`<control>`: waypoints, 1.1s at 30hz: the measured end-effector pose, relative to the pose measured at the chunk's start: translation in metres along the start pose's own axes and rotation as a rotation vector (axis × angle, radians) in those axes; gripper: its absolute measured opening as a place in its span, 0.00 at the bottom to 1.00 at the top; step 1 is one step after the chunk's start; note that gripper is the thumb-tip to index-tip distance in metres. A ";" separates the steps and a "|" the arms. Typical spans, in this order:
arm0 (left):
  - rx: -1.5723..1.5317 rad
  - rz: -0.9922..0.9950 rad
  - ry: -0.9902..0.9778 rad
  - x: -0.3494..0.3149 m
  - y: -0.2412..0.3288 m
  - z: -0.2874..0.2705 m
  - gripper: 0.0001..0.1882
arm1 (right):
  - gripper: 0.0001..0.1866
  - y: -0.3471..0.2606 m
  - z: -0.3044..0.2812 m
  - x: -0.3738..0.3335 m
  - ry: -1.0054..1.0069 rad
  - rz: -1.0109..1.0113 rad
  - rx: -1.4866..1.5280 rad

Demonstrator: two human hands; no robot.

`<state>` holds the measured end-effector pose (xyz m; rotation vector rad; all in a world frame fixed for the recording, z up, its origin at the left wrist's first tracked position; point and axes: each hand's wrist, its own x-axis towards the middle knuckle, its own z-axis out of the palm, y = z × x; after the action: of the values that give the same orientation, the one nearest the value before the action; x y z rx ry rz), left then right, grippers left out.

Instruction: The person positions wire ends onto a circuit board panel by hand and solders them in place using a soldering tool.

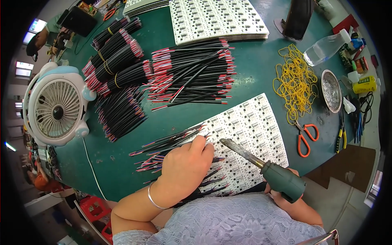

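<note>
My left hand [185,167] is closed in a pinch over the left part of a white circuit board [257,130] with rows of small dark parts. Just past the fingertips shows the end of a thin black wire, mostly hidden by the hand. Several black wires with red and blue ends [163,143] lie along the board's left edge. My right hand [286,198] grips a soldering iron [283,179] by its thick green handle. The iron's metal tip points up and left, over the board near my left fingertips.
Loose black wires [192,73] and banded bundles [118,53] lie beyond the board. A stack of boards [216,20] stands at the back. To the right are yellow rubber bands [296,81], a metal bowl [331,90], orange-handled scissors [306,136] and a bottle [326,47]. A fan [57,108] stands left.
</note>
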<state>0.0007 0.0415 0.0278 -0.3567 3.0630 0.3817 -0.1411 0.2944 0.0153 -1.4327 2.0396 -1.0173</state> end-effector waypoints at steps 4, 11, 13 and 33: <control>-0.053 0.027 0.070 -0.007 -0.004 0.007 0.14 | 0.10 -0.001 0.001 0.003 0.001 0.034 0.051; -0.023 0.112 0.084 -0.003 -0.008 0.006 0.15 | 0.11 -0.002 0.000 0.003 -0.089 0.044 0.110; -0.013 0.132 0.066 0.000 -0.009 0.003 0.15 | 0.11 -0.001 0.000 0.000 -0.103 0.073 0.077; -0.126 0.235 0.119 0.003 -0.012 0.000 0.17 | 0.21 0.007 0.010 -0.025 0.157 0.319 0.607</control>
<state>0.0004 0.0291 0.0248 -0.0217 3.2150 0.5853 -0.1291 0.3162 0.0028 -0.7127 1.7552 -1.4673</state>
